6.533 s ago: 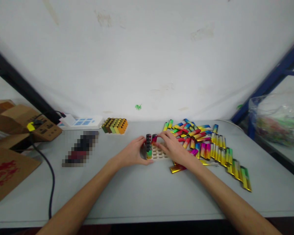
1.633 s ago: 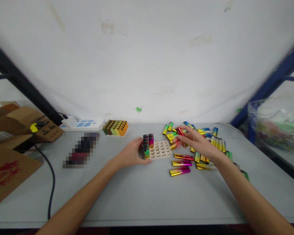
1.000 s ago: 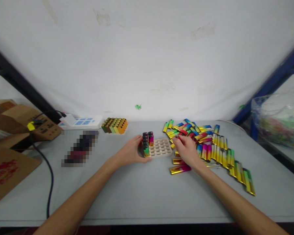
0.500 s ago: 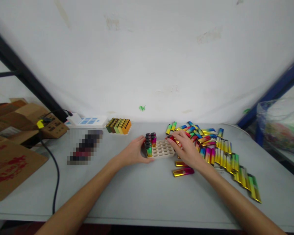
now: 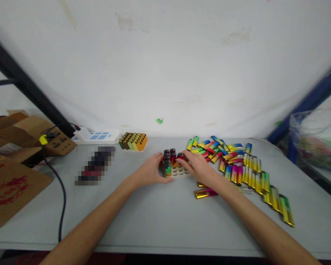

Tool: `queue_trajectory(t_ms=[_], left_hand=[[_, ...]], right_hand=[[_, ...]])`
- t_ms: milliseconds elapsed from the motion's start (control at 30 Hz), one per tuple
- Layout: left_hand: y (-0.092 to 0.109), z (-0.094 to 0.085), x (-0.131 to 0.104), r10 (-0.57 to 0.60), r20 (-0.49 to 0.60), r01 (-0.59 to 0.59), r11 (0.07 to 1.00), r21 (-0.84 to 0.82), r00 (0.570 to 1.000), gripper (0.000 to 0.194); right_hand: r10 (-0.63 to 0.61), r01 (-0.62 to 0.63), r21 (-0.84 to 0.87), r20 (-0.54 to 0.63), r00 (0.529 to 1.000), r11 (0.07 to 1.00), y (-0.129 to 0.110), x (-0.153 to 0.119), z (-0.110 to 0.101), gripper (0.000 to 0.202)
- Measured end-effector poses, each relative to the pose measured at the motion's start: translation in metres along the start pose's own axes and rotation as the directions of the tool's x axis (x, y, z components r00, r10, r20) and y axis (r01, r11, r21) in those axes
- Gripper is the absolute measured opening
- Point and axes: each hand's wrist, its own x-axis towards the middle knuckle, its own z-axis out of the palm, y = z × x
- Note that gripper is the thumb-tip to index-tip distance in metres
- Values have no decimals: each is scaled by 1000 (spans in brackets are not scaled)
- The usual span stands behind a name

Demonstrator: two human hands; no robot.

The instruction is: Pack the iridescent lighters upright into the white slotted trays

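In the middle of the table is a pale tray (image 5: 179,172) with rows of holes, its right part covered by my right hand. My left hand (image 5: 149,171) grips its left end between thumb and fingers. Several shiny lighters (image 5: 168,170) with dark tops stand upright in the holes at that end. Between the fingertips of my right hand (image 5: 199,167) is a red lighter (image 5: 180,156), held over the tray close beside the standing ones. Its lower part is hard to make out.
Many loose lighters (image 5: 234,158) lie on the right, some in a slanting row. A filled block of lighters (image 5: 134,141) stands by the wall, near a white power strip (image 5: 102,137). Cardboard boxes (image 5: 19,180) and a black cable (image 5: 63,198) are on the left.
My right hand has moved left with the red lighter, from the tray's right end to beside the standing lighters. My left hand has stayed on the tray.
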Motion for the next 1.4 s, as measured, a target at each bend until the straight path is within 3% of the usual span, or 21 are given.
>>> queue_trajectory(t_ms=[167, 300, 367, 533, 667, 767, 900, 1067, 1233, 1400], left_hand=[[2, -1, 0, 0, 2, 0, 1000, -7, 1000, 74], [2, 0, 0, -12, -14, 12, 1000, -12, 1000, 73], [1, 0, 0, -7, -22, 7, 1000, -8, 1000, 73], [0, 0, -1, 6, -20, -6, 1000, 14, 1000, 71], [0, -2, 0, -6, -14, 6, 1000, 28, 1000, 67], [1, -3, 0, -29, 6, 29, 999, 39, 1000, 65], [3, -4, 1, -57, 15, 56, 996, 65, 998, 64], [5, -5, 2, -59, 16, 58, 997, 60, 998, 62], [3, -4, 2, -48, -1, 48, 998, 41, 999, 63], [1, -5, 2, -59, 12, 58, 996, 66, 998, 63]], right_hand=[[-70, 75, -93, 59, 996, 993, -7, -2, 3, 20], [-58, 69, -429, 38, 998, 901, -19, -3, 12, 28], [-24, 48, -519, 52, 998, 854, -22, -4, 17, 30], [-26, 55, -423, 74, 997, 904, -23, -10, 14, 27], [-71, 80, -257, 43, 997, 963, -15, -18, -7, 25], [-23, 20, -159, -16, 1000, 987, 1, -31, -29, 22], [157, -162, -127, -45, 987, 979, 32, -63, -68, 23], [304, -298, -147, 16, 953, 943, 62, -127, -111, 25], [300, -273, -186, 140, 943, 944, 69, -176, -107, 25], [294, -256, -253, 121, 948, 933, 59, -182, -93, 29]])
